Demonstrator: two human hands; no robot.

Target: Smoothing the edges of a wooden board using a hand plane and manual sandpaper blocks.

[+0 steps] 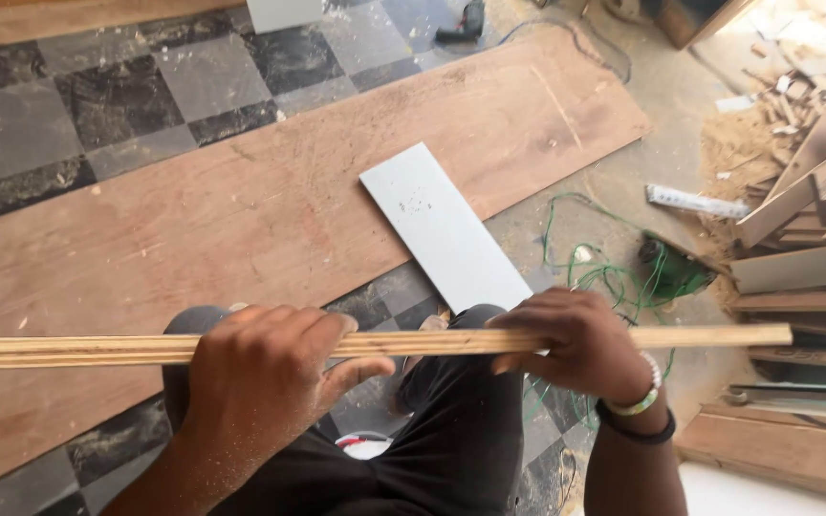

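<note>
Floor (126, 105): checkered grey and black tiles, dusted with sawdust.
Plywood sheet (270, 201): large, brown, flat on the floor, running diagonally.
Scrap pile (805, 201): wood offcuts and sawdust at right.
White panel (444, 229): narrow, lying partly on the plywood sheet, near end by the knees.
Strip (97, 349): long, thin, layered edge showing, held level across the knees, above the floor.
Green cord (604, 277): tangled on the floor right of the white panel.
Left grip (260, 377): clenched over the strip, fingers wrapped on top.
Right grip (580, 339): grasping the strip, beaded bracelet and dark band at wrist.
</note>
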